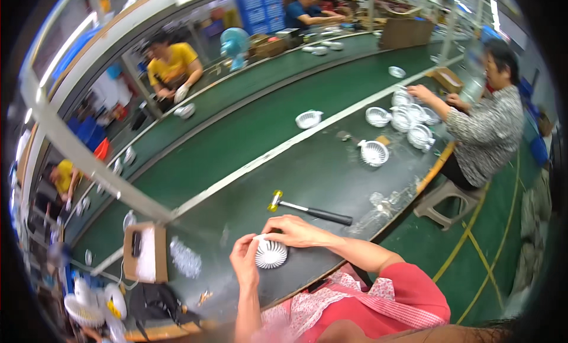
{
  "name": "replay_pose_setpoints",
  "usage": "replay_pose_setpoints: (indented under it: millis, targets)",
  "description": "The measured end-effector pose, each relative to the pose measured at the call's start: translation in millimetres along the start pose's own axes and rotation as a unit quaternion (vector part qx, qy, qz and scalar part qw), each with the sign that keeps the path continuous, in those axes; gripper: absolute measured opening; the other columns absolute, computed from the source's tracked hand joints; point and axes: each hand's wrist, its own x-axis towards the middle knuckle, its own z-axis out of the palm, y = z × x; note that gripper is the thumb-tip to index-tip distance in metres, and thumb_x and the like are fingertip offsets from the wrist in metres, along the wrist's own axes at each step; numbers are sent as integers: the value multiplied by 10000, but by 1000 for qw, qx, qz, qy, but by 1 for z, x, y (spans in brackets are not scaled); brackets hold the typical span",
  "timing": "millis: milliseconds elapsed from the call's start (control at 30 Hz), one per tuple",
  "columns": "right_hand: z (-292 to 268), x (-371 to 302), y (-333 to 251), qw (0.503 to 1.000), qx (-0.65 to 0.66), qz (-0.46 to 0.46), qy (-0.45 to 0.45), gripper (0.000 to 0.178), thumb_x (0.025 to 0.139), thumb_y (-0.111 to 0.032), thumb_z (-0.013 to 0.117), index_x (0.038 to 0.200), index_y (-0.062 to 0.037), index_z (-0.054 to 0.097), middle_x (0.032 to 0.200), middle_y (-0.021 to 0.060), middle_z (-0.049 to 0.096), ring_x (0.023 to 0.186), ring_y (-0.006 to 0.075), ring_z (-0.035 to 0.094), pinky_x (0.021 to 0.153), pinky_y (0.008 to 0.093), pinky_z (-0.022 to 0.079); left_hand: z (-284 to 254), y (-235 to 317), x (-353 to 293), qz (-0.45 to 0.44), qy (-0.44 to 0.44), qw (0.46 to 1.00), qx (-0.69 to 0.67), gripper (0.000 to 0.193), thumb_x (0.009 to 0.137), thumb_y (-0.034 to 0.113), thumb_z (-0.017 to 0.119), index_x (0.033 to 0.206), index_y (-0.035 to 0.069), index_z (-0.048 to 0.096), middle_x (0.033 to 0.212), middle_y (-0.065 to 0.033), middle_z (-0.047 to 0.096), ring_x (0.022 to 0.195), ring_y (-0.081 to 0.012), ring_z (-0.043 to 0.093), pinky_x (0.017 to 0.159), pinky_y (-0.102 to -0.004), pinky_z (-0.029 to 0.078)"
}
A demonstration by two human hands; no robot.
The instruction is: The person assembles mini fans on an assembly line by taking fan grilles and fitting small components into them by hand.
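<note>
Between my two hands, near the table's front edge, is a round white finned housing (271, 256), with its ribbed face turned up. My left hand (244, 255) closes on its left upper rim, thumb and fingers around a small white part there. The fingers of my right hand (290, 230) press at the same upper edge from the other side. What the fingertips pinch is too small to make out. Just beyond my hands lies a hammer (313, 211) with a yellow-tipped head and a black handle, touched by neither hand.
An open cardboard box (145, 253) and a clear plastic bag (185, 258) lie to my left. Another white housing (374, 153) rests ahead right, before a cluster of them (408, 119) by a seated co-worker (485, 118). A green conveyor belt (236, 147) runs beyond the table.
</note>
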Motion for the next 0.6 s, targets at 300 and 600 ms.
replay_pose_setpoints:
  millis: [300, 600]
  targets:
    - [-74, 45, 63, 912, -244, -127, 306, 340, 846, -135, 698, 1159, -38, 609, 1243, 139, 599, 1156, 335, 560, 967, 439, 448, -1, -20, 4, 106, -2, 990, 89, 300, 968, 8, 563, 1267, -5, 538, 1271, -110, 581, 1144, -167, 540, 988, -296, 439]
    - [-190, -90, 165, 720, -463, 352, 379, 203, 808, -129, 706, 938, 11, 636, 958, 215, 667, 791, 410, 678, 639, 521, 534, 2, -26, 4, 94, -22, 990, 104, 219, 992, 79, 564, 1199, 19, 601, 1129, -79, 666, 990, -122, 615, 865, -241, 470]
